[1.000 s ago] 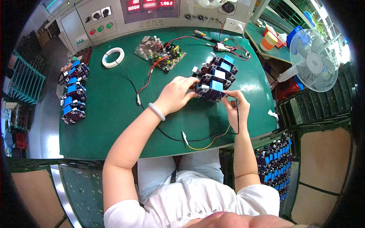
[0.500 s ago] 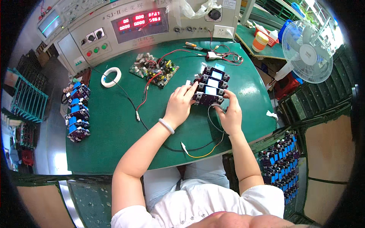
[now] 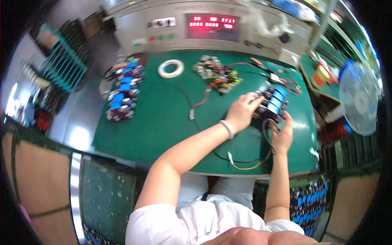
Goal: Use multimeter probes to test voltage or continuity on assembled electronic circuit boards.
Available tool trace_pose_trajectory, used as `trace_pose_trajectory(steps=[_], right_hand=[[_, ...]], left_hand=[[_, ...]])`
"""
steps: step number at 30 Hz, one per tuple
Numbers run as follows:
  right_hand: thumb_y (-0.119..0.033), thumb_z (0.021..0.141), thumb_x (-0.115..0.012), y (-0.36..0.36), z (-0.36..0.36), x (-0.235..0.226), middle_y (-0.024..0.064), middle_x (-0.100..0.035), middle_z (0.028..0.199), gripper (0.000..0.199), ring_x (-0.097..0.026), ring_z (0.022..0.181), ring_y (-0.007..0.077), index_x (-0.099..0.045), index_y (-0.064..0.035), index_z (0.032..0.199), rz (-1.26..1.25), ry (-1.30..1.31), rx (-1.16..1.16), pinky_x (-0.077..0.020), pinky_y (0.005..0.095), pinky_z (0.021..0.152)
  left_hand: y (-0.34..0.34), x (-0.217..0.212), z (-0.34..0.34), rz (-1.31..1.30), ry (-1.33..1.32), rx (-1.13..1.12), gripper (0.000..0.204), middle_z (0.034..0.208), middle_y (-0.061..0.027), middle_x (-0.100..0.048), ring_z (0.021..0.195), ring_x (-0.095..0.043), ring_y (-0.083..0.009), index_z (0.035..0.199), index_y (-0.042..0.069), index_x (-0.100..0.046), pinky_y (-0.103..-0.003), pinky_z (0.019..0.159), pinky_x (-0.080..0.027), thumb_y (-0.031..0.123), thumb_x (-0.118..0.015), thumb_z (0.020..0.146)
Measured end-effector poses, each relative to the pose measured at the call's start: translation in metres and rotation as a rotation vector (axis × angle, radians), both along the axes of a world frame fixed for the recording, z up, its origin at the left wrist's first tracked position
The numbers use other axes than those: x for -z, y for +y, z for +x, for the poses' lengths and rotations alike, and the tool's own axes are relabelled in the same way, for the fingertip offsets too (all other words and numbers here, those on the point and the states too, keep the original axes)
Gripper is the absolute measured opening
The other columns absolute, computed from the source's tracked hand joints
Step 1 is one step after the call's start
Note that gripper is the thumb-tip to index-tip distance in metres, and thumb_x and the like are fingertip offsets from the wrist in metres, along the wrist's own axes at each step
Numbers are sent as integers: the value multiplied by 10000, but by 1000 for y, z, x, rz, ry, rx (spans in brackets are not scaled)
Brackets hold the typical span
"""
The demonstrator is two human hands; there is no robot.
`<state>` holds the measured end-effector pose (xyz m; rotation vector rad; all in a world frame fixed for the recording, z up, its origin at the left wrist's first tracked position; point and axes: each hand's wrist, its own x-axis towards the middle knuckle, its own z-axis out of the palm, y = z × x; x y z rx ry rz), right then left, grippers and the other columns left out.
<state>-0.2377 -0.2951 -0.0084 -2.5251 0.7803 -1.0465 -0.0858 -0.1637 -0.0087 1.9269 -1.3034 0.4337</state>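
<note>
Both hands grip the dark circuit board with blue block parts [image 3: 272, 103] at the green counter's [image 3: 163, 122] right, left hand [image 3: 241, 113] curled over it, right hand [image 3: 282, 132] pinching beneath, where looping wires [image 3: 267, 126] might snag and tug it loose.

Green bench mat [image 3: 163, 126] covers the worktop. A white tape roll [image 3: 170, 68] lies flat near the back edge. Left of it sits a cluster of circuit boards with blue parts [image 3: 122, 92] (blurred, count unclear). A bare green circuit board with red leads [image 3: 216, 74] lies to the right of the tape. Behind stands a grey test panel with red digit displays [image 3: 210, 23]. A white desk fan [image 3: 359, 102] stands off the right edge. A teal rack [image 3: 61, 67] stands at far left.
</note>
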Motion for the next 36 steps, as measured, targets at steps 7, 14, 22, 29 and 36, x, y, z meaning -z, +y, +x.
trace_pose_trajectory(steps=[7,14,22,29,36], right_hand=[[-82,865,-726,42,-37,-20,69,-615,1107,289,-520,748,122,-615,-53,1130,37,-252,-189,-362,238,550],[4,834,-710,99,-35,-38,101,-631,1014,158,-406,508,48,-652,-51,970,121,-380,-625,-305,209,429],[48,797,-706,128,-19,-35,92,-634,981,181,-421,501,58,-652,-54,936,158,-348,-716,-313,208,424],[74,792,-688,128,-24,-37,90,-634,966,186,-422,502,49,-644,-51,922,143,-345,-710,-311,207,416],[89,777,-694,130,-29,-38,86,-634,931,189,-437,504,51,-651,-55,892,169,-301,-686,-324,209,421]], left_hand=[[135,-32,3,-8,36,-49,594,1352,-156,-487,1274,-467,-350,1377,95,-511,-451,1089,-384,148,-711,820],[338,-12,47,263,-187,-1080,689,1557,-209,-319,1439,-303,-382,1496,7,-331,-551,1167,-234,351,-581,953],[385,-4,-4,160,-186,-986,482,1287,-160,-494,1200,-503,-352,1287,31,-503,-510,1054,-380,215,-691,883],[401,9,-7,0,80,-1024,452,1074,-128,-580,1017,-565,-310,1123,31,-593,-416,892,-469,208,-818,774],[380,-5,-15,-43,1,-964,318,918,-102,-642,848,-632,-277,916,28,-681,-389,760,-509,188,-859,707]])
